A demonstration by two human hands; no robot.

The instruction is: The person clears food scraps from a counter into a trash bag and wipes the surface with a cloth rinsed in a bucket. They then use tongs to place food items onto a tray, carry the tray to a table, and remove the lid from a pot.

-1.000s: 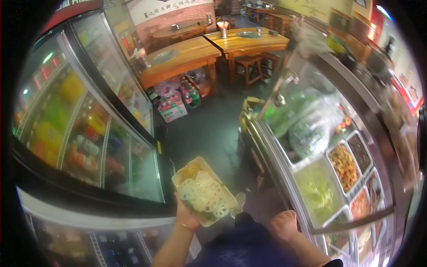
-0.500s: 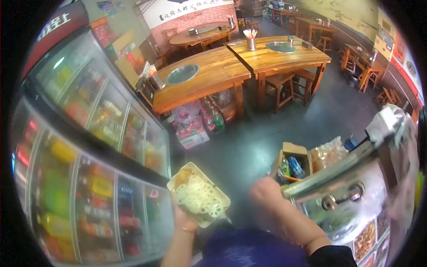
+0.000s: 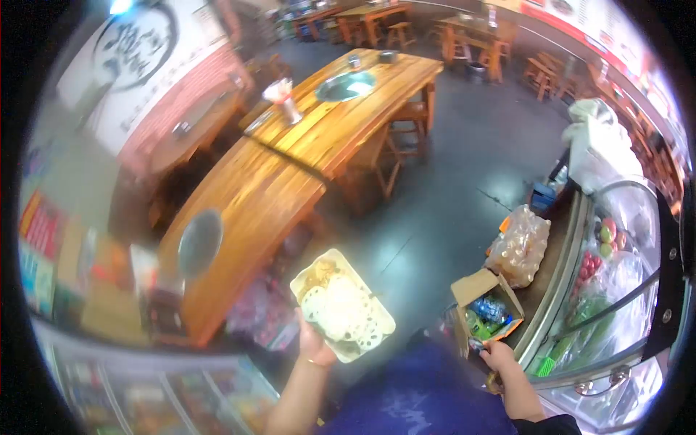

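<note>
My left hand (image 3: 317,339) grips a pale rectangular tray (image 3: 390,330) by its near left side. Thin white slices with round holes (image 3: 355,312), like lotus root, lie in the tray, with some yellowish-brown pieces at its far end. My right hand (image 3: 499,357) is down at the right, just below an open cardboard box (image 3: 475,288). Its fingers are curled around something small that I cannot make out. Inside the box are a blue-wrapped item (image 3: 493,310) and a green one (image 3: 477,325).
A glass display case (image 3: 616,283) with fruit and greens stands at the right. Behind the box lies a clear plastic bag (image 3: 520,246). A long wooden table (image 3: 239,203) runs across the left, and drinks fridges (image 3: 159,391) stand at the lower left.
The view has swung to the right, bringing the display case in and the fridges lower. My right hand has moved down and right to beside the box. The tray stays in my left hand.
</note>
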